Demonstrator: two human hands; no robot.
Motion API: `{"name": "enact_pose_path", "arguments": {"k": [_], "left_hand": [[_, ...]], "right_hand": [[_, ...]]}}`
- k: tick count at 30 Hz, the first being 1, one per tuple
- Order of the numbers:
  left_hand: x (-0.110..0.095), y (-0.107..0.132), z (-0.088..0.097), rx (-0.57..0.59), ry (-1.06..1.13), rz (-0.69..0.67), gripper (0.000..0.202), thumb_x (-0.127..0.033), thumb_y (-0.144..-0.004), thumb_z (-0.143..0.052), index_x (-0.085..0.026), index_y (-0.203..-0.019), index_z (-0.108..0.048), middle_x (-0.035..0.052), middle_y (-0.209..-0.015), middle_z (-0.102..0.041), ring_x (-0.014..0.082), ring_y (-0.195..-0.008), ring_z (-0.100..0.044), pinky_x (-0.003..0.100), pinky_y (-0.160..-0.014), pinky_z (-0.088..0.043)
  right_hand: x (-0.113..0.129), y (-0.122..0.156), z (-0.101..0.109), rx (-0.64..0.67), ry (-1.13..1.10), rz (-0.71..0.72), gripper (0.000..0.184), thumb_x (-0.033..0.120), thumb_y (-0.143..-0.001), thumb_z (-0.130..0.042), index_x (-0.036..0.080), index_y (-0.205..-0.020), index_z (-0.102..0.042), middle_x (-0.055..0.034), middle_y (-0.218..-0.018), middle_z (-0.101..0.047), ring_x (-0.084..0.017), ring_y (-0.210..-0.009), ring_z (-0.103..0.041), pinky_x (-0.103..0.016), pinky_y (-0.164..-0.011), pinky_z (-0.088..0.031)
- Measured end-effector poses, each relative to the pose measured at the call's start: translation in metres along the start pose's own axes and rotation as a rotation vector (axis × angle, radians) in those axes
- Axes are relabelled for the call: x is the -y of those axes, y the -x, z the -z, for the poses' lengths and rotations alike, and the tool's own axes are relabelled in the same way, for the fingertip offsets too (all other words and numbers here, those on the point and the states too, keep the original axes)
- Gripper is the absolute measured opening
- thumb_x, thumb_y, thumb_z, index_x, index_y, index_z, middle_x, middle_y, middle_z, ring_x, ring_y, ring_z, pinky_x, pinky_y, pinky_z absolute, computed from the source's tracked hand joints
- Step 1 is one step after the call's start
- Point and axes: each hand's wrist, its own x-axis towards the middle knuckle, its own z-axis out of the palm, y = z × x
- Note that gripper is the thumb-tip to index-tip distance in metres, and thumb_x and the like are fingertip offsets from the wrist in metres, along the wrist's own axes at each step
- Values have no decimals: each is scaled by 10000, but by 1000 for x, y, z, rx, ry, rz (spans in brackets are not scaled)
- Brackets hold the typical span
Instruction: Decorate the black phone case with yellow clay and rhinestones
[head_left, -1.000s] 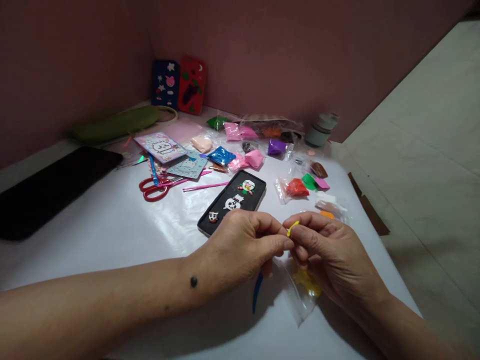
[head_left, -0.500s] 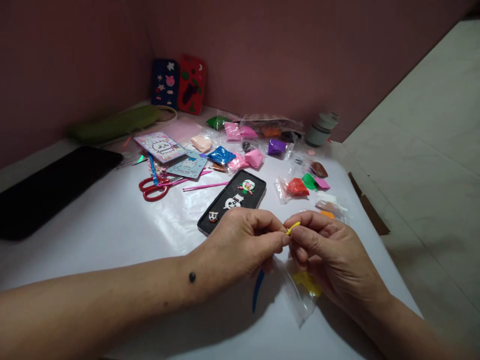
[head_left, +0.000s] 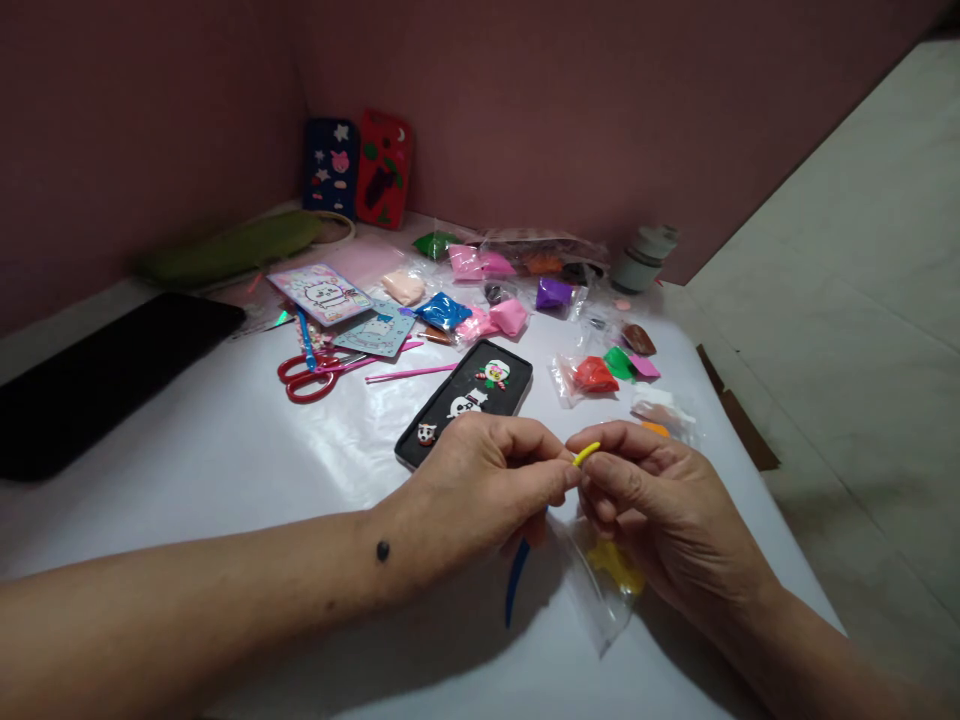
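A small, thin strip of yellow clay [head_left: 587, 454] sits at the fingertips of both hands, above the table. My left hand [head_left: 495, 475] is closed, its thumb and forefinger pinching the strip's lower end. From the other side my right hand [head_left: 652, 490] pinches it too, with the strip's tip showing above the thumb. Below the left fingers a blue modelling tool [head_left: 516, 585] sticks out; whether that hand holds it I cannot tell. Under the right hand lies a clear bag with yellow clay [head_left: 616, 568]. Beyond the left hand is a black phone case [head_left: 439, 405] with small clay figures on it.
Red-handled scissors [head_left: 307, 380] and a pink stick [head_left: 412, 373] lie left of the case. Several bags of coloured clay, among them a red one [head_left: 596, 375], spread behind and right. A dark tablet-like slab [head_left: 112, 380] is at left; a grey bottle [head_left: 645, 260] stands near the wall.
The yellow strip has turned slightly between the fingertips and looks a little straighter. Both hands have barely shifted; everything else stays put.
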Motion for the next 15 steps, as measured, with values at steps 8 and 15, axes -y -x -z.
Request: {"name": "enact_pose_path", "arguments": {"k": [8, 15], "left_hand": [[-2, 3, 0, 5, 6, 17, 180, -291, -794, -562, -151, -690, -604, -36, -469, -534, 73, -412, -460, 172, -422, -362], [-2, -1, 0, 50, 83, 71, 131, -275, -768, -605, -148, -752, -630, -39, -473, -541, 72, -405, -472, 165, -405, -379]], "right_hand": [[0, 1, 2, 44, -20, 19, 123, 258, -745, -751, 197, -851, -736, 36, -486, -568, -48, -425, -477, -144, -419, -375], [-1, 0, 1, 40, -1, 31, 98, 269, -741, -756, 199, -804, -729, 40, -470, -557, -49, -409, -465, -148, -411, -367]]}}
